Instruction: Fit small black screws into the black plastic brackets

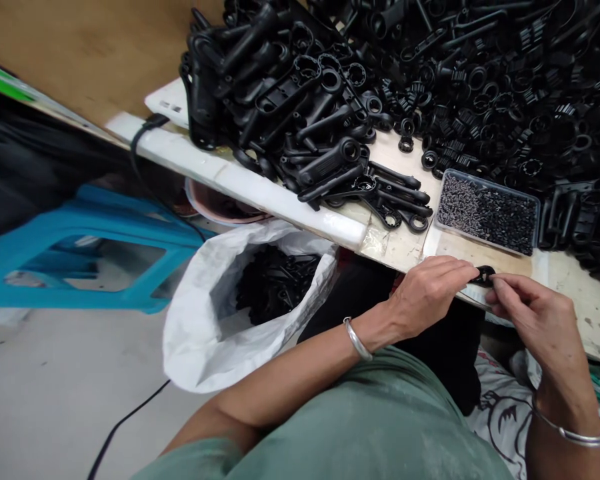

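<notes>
My left hand [433,288] is closed around a small black plastic part [485,272] at the table's front edge, its fingers covering much of it. At the part's right end, my right hand [537,310] pinches with thumb and forefinger. Whatever lies between those fingertips is too small to make out. Just beyond the hands sits a clear plastic box [487,247] of tiny metallic and black pieces, which look like screws or pins.
Long black plastic handles [330,163] are heaped on the table's left, and black rings [480,80] at the back right. A white sack [195,333] holding black parts stands below the edge. A blue stool [90,220] stands farther left, and a black cable [125,420] crosses the floor.
</notes>
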`<action>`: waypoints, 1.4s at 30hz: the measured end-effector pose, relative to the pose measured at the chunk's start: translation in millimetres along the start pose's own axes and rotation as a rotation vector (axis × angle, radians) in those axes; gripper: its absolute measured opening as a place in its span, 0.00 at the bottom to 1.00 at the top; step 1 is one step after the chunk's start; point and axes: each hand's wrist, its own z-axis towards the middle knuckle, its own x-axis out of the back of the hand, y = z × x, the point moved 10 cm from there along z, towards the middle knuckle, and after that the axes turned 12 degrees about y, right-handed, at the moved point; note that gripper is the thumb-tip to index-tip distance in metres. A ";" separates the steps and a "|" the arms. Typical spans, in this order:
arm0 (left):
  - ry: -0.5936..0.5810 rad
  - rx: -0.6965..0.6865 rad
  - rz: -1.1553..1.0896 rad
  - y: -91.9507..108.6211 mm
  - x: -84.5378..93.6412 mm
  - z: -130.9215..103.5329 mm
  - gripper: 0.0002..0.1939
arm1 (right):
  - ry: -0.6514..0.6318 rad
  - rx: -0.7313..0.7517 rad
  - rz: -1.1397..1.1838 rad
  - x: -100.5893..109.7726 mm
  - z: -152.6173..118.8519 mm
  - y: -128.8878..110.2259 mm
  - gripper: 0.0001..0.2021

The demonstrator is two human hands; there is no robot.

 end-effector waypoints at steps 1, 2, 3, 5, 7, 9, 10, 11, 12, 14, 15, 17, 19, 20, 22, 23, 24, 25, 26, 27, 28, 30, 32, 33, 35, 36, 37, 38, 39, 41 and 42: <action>0.016 -0.017 0.009 1.7 2.8 2.6 0.12 | 0.037 -0.050 0.038 4.9 -1.6 6.8 0.16; 0.036 -0.052 0.030 5.0 5.9 5.9 0.13 | 0.072 -0.103 0.074 9.4 -3.7 13.8 0.16; 0.054 -0.114 0.065 10.7 8.5 9.4 0.13 | 0.110 -0.146 0.104 13.9 -6.0 19.8 0.17; 0.082 -0.321 0.151 29.1 10.7 14.1 0.13 | 0.188 -0.181 0.130 22.3 -10.2 27.3 0.17; 0.070 -0.547 0.237 46.5 5.6 13.3 0.11 | 0.206 -0.179 0.123 23.3 -13.8 31.3 0.17; 0.012 -0.683 0.307 53.1 -4.2 11.1 0.11 | 0.191 -0.149 0.104 20.2 -15.9 32.4 0.17; -0.019 -0.708 0.336 52.6 -8.5 10.8 0.12 | 0.181 -0.129 0.098 18.4 -16.5 32.2 0.17; -0.045 -0.716 0.358 51.0 -11.7 10.8 0.12 | 0.175 -0.112 0.095 17.0 -17.0 32.0 0.17; -0.057 -0.717 0.367 49.6 -12.7 10.8 0.13 | 0.173 -0.101 0.097 16.2 -17.3 32.0 0.17; -0.044 -0.698 0.350 47.4 -9.6 11.3 0.13 | 0.176 -0.091 0.111 15.8 -17.4 32.4 0.16; -0.025 -0.683 0.332 46.4 -6.0 11.8 0.13 | 0.180 -0.092 0.120 16.0 -17.3 32.6 0.16; 0.014 -0.664 0.302 45.2 1.4 11.5 0.11 | 0.180 -0.093 0.134 15.5 -16.6 32.4 0.16; 0.021 -0.675 0.299 44.5 5.2 9.1 0.10 | 0.175 -0.086 0.131 14.2 -15.8 31.6 0.16; 0.014 -0.686 0.304 44.1 5.9 7.4 0.09 | 0.171 -0.080 0.123 13.2 -15.4 31.1 0.16; -0.008 -0.682 0.310 41.0 7.1 5.4 0.09 | 0.162 -0.070 0.099 11.1 -14.8 30.9 0.17; -0.010 -0.664 0.305 38.7 8.8 5.5 0.10 | 0.159 -0.066 0.086 10.3 -14.5 30.9 0.17; -0.007 -0.640 0.295 36.4 11.2 6.0 0.10 | 0.157 -0.062 0.074 9.7 -14.3 30.9 0.17; -0.010 -0.613 0.285 34.0 13.1 6.5 0.10 | 0.154 -0.056 0.063 9.1 -14.1 30.7 0.17; -0.019 -0.588 0.277 32.0 14.2 6.8 0.10 | 0.152 -0.051 0.053 8.7 -13.8 30.4 0.18; -0.029 -0.573 0.275 30.9 14.6 6.5 0.10 | 0.151 -0.046 0.044 8.5 -13.5 30.0 0.18; -0.038 -0.570 0.278 31.1 14.8 5.8 0.10 | 0.151 -0.042 0.037 8.3 -13.3 29.6 0.18; -0.043 -0.594 0.303 34.0 14.7 4.0 0.10 | 0.151 -0.038 0.025 8.2 -12.8 29.1 0.17; -0.035 -0.637 0.321 38.4 15.1 2.5 0.09 | 0.155 -0.035 0.021 8.6 -12.6 29.1 0.17; -0.033 -0.653 0.320 39.9 15.5 2.3 0.09 | 0.156 -0.032 0.020 8.7 -12.7 29.2 0.17; -0.025 -0.650 0.300 39.1 18.6 3.9 0.08 | 0.150 -0.023 0.020 8.4 -13.2 30.0 0.17; -0.008 -0.625 0.286 36.4 22.2 5.7 0.08 | 0.146 -0.017 0.018 8.1 -13.5 30.3 0.17; 0.021 -0.584 0.271 32.3 27.5 7.8 0.09 | 0.142 -0.008 0.013 7.9 -13.8 30.3 0.17; 0.054 -0.527 0.257 26.6 33.8 9.7 0.09 | 0.146 0.007 0.001 8.3 -13.9 29.3 0.17; 0.085 -0.463 0.242 20.1 40.1 10.7 0.10 | 0.158 0.032 -0.016 9.3 -13.7 26.6 0.16; 0.106 -0.346 0.213 7.6 49.1 9.0 0.12 | 0.201 0.122 -0.054 12.6 -12.6 14.1 0.15; 0.094 -0.301 0.212 2.5 50.9 6.9 0.12 | 0.218 0.187 -0.065 13.2 -12.0 3.9 0.13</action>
